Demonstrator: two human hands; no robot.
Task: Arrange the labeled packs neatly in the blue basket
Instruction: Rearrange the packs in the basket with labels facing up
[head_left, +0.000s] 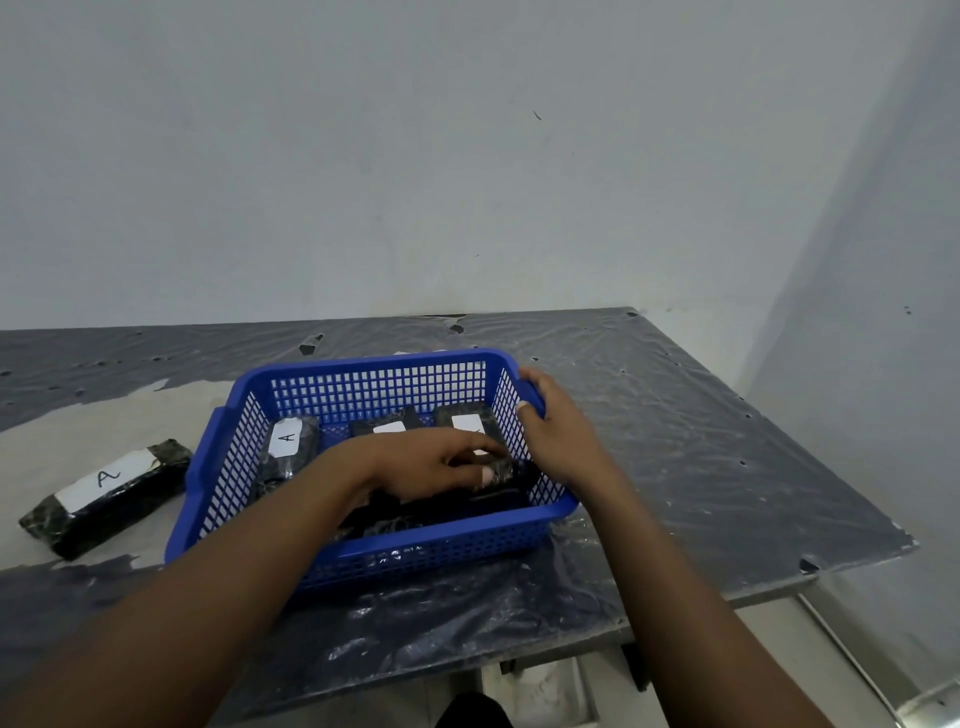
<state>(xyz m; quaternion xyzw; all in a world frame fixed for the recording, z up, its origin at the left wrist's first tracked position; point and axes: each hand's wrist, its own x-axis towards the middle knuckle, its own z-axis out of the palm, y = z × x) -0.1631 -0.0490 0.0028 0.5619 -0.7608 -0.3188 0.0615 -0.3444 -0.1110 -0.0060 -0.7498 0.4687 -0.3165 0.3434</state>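
Starting at the fingers (465, 451) of the left hand (426, 462), a dark pack (506, 470) is pinched low inside the blue basket (363, 551), close to its 3 o'clock wall. That wall's rim is clasped by the right hand (558, 434), fingers curled over it. Three more labelled packs (387, 428) are lined along the 12 o'clock wall. One pack marked A (104, 499) is found on the worktop (701, 467) at 9 o'clock, nearer the left hand, its long axis laid from 8 to 2 o'clock. It is wrapped in glossy black with a white label.
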